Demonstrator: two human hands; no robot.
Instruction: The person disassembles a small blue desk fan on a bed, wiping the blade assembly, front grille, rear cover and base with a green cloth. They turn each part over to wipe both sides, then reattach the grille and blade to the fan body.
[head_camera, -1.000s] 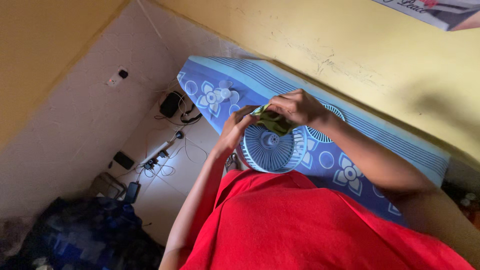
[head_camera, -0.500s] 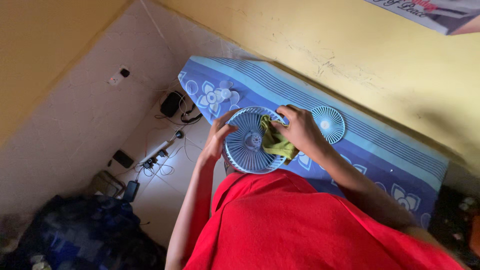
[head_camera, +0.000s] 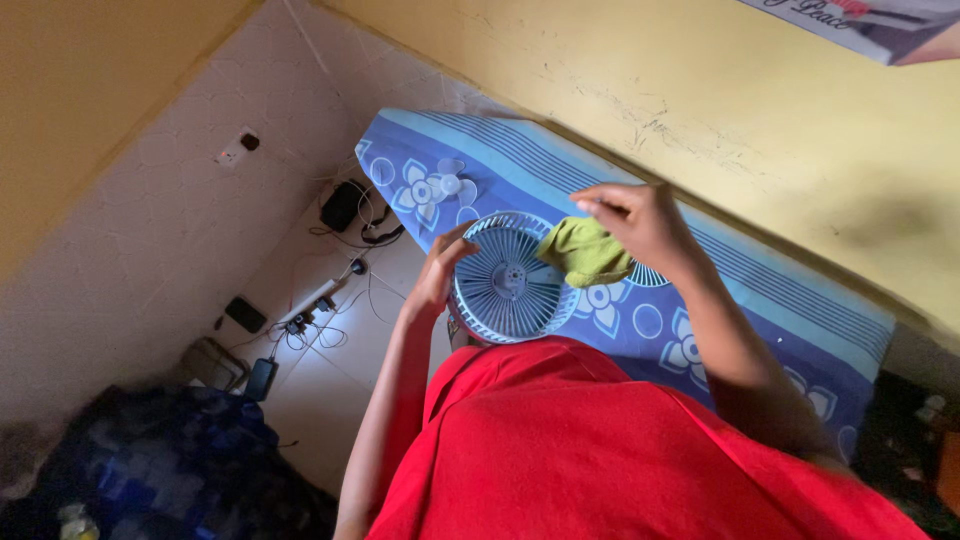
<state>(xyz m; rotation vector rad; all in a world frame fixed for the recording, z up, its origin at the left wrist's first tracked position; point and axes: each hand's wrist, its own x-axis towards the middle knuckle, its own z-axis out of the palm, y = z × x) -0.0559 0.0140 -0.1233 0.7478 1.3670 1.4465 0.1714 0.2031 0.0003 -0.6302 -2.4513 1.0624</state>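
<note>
Under the right hand (head_camera: 640, 222), whose grip pinches a green cloth (head_camera: 588, 252), the left hand (head_camera: 440, 270) clasps the fan grille (head_camera: 510, 285).

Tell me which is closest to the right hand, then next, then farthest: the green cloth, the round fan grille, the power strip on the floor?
1. Green cloth: held in the right hand.
2. Round fan grille: beside it, at the left hand.
3. Power strip: away on the floor.

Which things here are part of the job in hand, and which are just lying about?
In use:
- left hand holding the round fan grille
- right hand holding the green cloth
- second grille, partly hidden behind the cloth

Lying about:
- blue floral mattress
- power strip and cables
- white fan blade
</note>
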